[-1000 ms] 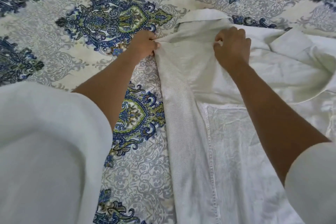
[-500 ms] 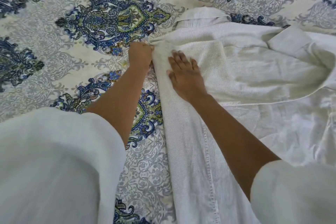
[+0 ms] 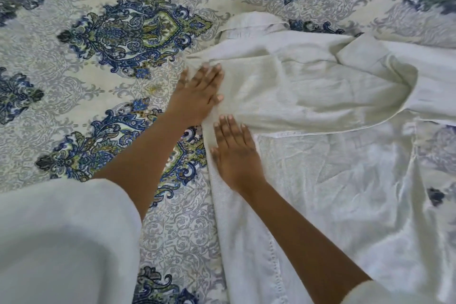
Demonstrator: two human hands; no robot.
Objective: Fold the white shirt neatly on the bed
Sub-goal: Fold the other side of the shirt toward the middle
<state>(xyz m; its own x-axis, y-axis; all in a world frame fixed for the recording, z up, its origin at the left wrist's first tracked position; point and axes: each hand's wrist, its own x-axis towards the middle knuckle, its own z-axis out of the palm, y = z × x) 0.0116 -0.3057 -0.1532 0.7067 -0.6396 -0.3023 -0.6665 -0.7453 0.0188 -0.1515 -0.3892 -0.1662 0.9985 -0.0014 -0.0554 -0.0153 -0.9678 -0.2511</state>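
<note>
Fingers of the left hand lie straight and close together, palm down. They press the shoulder corner of a white shirt where its left edge meets the blue and green patterned bedspread. The hand pinches nothing.

Just beside it, nearer the person, the right hand also rests flat. Its fingers are straight and slightly spread, with the thumb out to the side, bearing down on the long left fold of the shirt.

The shirt covers the right part of the bed in view. Its collar points to the far side and its body runs back toward the near side. The bed's own edges are out of sight. To the right of the hands a folded panel of cloth lies across the chest, its hem running crosswise. Beyond that the fabric bunches into loose creases toward the right.

The person's own pale sleeves fill the near corners of the view.

The cloth looks light, soft and limp, so it will likely slide and wrinkle rather than hold a crease by itself. A sensible hold would be a pinch at the shoulder corner and another lower down the folded left edge. Flat palms would then smooth each fold.
</note>
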